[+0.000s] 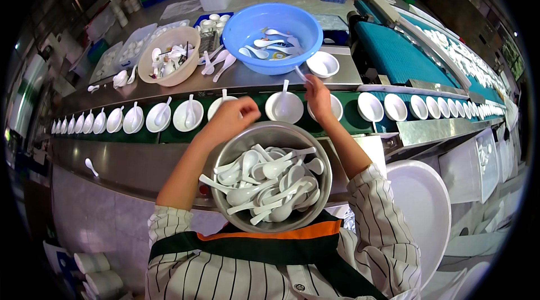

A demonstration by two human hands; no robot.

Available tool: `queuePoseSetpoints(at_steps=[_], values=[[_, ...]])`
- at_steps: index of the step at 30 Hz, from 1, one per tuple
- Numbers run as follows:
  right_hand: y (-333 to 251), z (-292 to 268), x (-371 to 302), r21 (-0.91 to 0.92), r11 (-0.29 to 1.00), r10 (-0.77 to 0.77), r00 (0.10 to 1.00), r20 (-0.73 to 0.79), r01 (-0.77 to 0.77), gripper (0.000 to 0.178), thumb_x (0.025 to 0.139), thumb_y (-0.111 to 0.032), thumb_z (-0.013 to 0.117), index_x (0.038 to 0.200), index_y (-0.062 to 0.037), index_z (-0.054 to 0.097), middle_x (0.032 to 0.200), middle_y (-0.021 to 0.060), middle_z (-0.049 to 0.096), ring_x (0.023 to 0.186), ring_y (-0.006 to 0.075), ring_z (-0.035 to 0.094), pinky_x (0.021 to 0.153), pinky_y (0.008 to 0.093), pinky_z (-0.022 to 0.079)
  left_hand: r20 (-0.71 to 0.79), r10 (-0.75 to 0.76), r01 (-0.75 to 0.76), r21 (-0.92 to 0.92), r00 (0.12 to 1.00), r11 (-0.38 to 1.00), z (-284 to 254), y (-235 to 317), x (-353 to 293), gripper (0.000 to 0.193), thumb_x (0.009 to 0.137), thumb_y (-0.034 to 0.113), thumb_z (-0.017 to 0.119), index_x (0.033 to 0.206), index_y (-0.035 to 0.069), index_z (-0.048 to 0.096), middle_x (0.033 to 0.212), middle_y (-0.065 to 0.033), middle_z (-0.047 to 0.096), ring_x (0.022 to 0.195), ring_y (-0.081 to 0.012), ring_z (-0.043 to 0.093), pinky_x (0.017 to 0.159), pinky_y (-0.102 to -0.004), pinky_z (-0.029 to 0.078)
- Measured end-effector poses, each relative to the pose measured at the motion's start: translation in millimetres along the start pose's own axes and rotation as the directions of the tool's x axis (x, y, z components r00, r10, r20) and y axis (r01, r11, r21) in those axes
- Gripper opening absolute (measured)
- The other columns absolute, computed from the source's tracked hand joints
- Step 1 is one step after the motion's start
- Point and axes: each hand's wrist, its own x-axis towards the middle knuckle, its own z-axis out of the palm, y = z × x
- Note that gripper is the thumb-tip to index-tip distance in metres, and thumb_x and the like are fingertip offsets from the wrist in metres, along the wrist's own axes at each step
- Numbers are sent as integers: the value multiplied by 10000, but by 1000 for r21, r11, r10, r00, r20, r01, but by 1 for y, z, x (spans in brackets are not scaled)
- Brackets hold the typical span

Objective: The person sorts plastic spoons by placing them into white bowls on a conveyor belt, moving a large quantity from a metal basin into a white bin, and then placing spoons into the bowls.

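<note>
My right hand is closed on a white soup spoon, held up over the row of bowls at the far edge of the green conveyor belt. Below it sits a white bowl, partly hidden by the hand. My left hand has its fingers curled in, with nothing visible in them; it covers part of another white bowl with a spoon in it. Between my hands stands a bowl with its spoon upright. Close to my body, a steel basin is heaped with white spoons.
More spoon-filled bowls line the belt to the left; bowls continue right. Beyond are a blue basin with spoons, a beige basin, loose spoons and a single bowl. A teal conveyor runs at right.
</note>
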Motion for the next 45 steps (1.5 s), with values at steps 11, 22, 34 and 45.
queuePoseSetpoints(at_steps=[11, 22, 34, 45], values=[[-70, -58, -32, 22, 999, -50, 909, 413, 45, 411, 788, -177, 622, 1141, -34, 469, 1038, 179, 575, 862, 326, 591, 730, 362, 476, 572, 93, -260, 217, 815, 941, 58, 11, -38, 339, 700, 234, 620, 962, 31, 549, 886, -187, 566, 880, -353, 529, 763, -433, 416], [-138, -83, -86, -32, 865, -153, 324, 934, 501, 413, 719, -264, 683, 1035, -27, 563, 852, 167, 608, 748, 314, 589, 716, 398, 454, 640, 5, -142, 163, 768, 976, 26, 44, -38, 295, 784, 143, 516, 1045, 6, 498, 826, -180, 606, 753, -332, 591, 699, -416, 450], [-150, -91, -39, 299, 930, -112, 612, 783, -212, 177, 859, -198, 568, 916, -36, 609, 728, 53, 635, 693, 90, 599, 598, 254, 456, 613, -153, 281, -118, 775, 953, 13, 22, -48, 304, 789, 279, 625, 983, 50, 581, 797, -36, 583, 713, -111, 551, 613, -272, 462], [-117, -82, 17, 562, 720, 115, 869, 481, -407, 217, 895, -197, 511, 892, 16, 549, 699, 29, 553, 635, 97, 538, 644, 245, 486, 399, -178, 335, -369, 900, 867, -14, 31, -47, 130, 803, 146, 605, 892, 57, 572, 759, -11, 588, 608, -53, 530, 488, -201, 421]])
